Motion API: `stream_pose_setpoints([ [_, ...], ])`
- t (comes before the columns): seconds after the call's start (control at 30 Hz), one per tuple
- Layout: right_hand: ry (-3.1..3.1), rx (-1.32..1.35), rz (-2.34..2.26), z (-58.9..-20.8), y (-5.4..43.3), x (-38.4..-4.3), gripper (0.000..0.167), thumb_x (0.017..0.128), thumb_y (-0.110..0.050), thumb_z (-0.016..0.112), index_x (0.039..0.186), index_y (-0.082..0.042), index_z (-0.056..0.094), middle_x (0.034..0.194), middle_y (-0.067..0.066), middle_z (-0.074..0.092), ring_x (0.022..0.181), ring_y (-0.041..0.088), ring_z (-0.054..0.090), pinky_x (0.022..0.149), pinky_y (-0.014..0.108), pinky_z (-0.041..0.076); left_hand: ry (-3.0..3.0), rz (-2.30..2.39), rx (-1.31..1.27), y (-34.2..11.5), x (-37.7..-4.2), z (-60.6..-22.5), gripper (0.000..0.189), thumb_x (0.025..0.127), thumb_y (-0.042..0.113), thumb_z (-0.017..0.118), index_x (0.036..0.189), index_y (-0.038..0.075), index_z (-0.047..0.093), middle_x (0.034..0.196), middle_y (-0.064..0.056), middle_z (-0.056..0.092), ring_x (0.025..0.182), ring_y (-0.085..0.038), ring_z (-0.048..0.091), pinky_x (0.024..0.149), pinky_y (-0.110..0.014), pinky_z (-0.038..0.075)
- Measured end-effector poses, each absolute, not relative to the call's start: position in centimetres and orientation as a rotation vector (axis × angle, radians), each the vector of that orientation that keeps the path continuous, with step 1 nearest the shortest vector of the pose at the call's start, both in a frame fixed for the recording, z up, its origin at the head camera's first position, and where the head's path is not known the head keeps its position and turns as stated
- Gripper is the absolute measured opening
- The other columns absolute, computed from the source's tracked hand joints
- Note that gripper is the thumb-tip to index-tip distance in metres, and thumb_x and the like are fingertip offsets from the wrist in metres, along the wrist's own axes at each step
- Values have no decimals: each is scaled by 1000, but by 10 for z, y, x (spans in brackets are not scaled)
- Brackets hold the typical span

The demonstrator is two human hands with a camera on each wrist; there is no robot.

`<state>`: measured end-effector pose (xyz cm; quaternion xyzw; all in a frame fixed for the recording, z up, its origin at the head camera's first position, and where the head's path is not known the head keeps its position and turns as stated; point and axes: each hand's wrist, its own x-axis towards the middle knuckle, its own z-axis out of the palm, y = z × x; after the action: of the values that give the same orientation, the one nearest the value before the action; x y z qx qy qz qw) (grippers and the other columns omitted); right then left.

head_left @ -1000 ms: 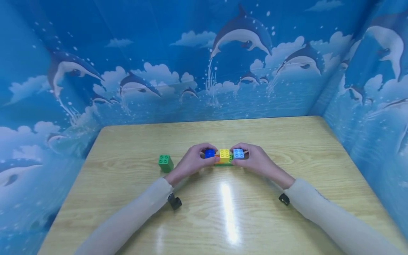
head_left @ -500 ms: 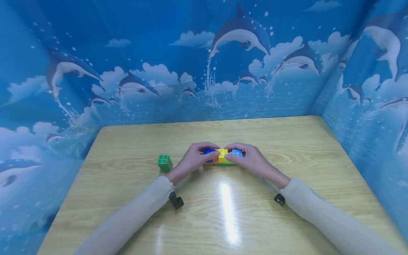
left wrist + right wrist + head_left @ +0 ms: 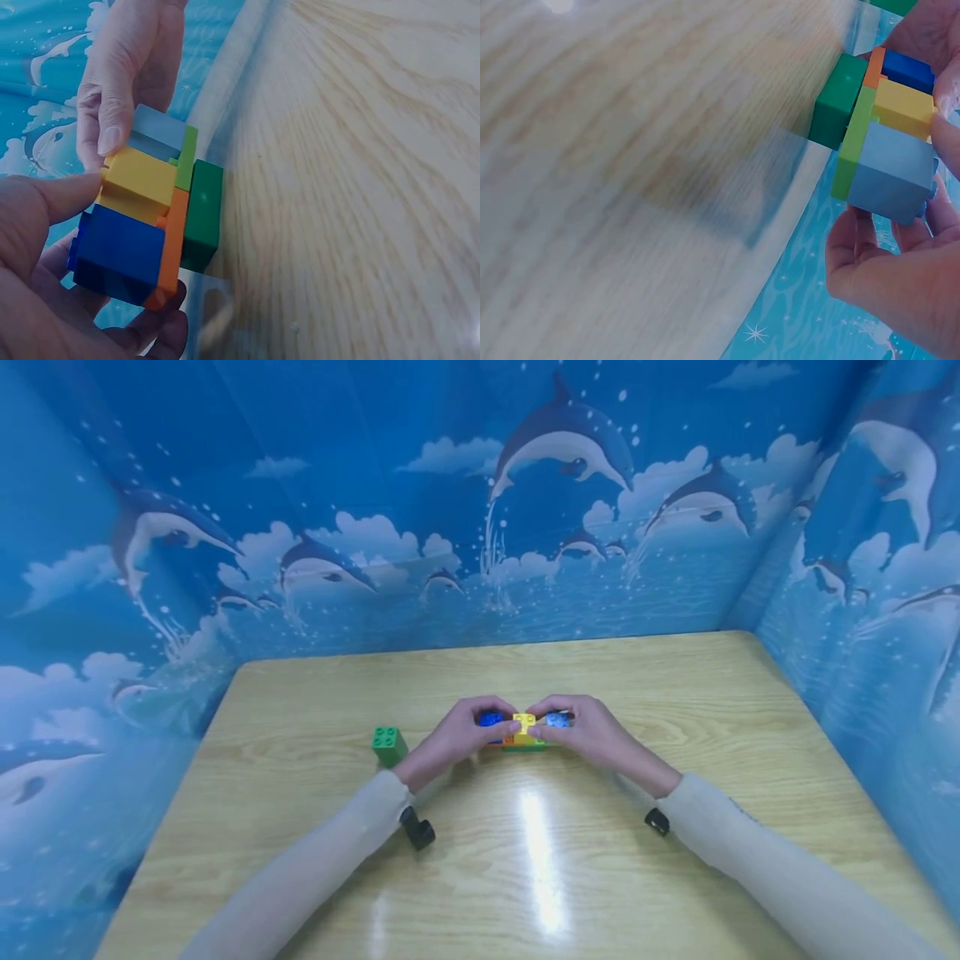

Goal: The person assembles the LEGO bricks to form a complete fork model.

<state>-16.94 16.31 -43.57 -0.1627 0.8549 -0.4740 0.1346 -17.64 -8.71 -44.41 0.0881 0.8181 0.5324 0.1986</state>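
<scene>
Now left grip (image 3: 465,732) and right grip (image 3: 596,732) clasp the block stack (image 3: 139,184), lone green block (image 3: 389,746) standing left, dolphin curtain (image 3: 450,543) far behind.

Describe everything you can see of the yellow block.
The yellow block is a boxy, smooth, plastic-looking toy brick. It stands studs up, straddling the joint of the orange piece and the lime piece, between the dark blue block and the light blue block. The left hand and right hand each lay a thumb over its top. Its underside is hidden.
</scene>
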Motion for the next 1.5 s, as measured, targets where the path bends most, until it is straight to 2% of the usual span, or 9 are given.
stream_pose_setpoints([
  [0.23,2472,-471,-1385,-439,161,-171,39,100,-37,83,133,-17,78,130,4,74,105,24,68,86,43,57,2207,1512,173,-86,-182,-444,23,102,34,81,120,20,76,123,-3,68,114,-27,60,97,-47,52],
  [0.4,2466,-484,-1396,-440,162,-170,39,101,-37,81,134,-16,77,129,4,74,102,23,68,84,42,57,2172,1542,145,-85,-183,-447,23,102,33,81,120,20,76,124,-3,68,114,-28,60,98,-47,51],
  [0.67,2447,-475,-1424,-439,163,-169,38,101,-35,81,133,-15,77,124,5,75,97,24,68,80,42,58,2181,1610,272,-87,-177,-449,26,103,33,79,128,26,77,132,2,69,124,-27,60,107,-52,51],
  [0.87,2438,-465,-1418,-439,161,-169,38,101,-36,82,132,-15,78,124,4,74,93,24,67,75,38,58,2236,1628,358,-91,-174,-453,29,99,28,85,126,24,79,129,2,71,121,-25,62,103,-50,54],
  [1.13,2473,-469,-1403,-439,165,-170,38,101,-37,81,132,-16,78,127,4,74,97,23,67,78,40,58,2270,1650,392,-84,-173,-453,26,99,26,85,124,19,80,126,0,72,116,-25,64,97,-45,57],
  [1.3,2468,-469,-1408,-441,165,-170,38,101,-37,82,133,-16,78,127,5,75,95,24,67,76,38,57,2297,1645,366,-83,-171,-453,24,99,25,86,121,20,79,126,0,72,118,-26,64,101,-48,56],
  [1.5,2449,-480,-1433,-443,162,-169,36,101,-33,82,131,-15,78,125,5,75,95,24,68,77,36,59,2432,1568,349,-84,-164,-458,24,99,31,85,119,23,75,128,1,69,122,-26,64,103,-50,57],
])
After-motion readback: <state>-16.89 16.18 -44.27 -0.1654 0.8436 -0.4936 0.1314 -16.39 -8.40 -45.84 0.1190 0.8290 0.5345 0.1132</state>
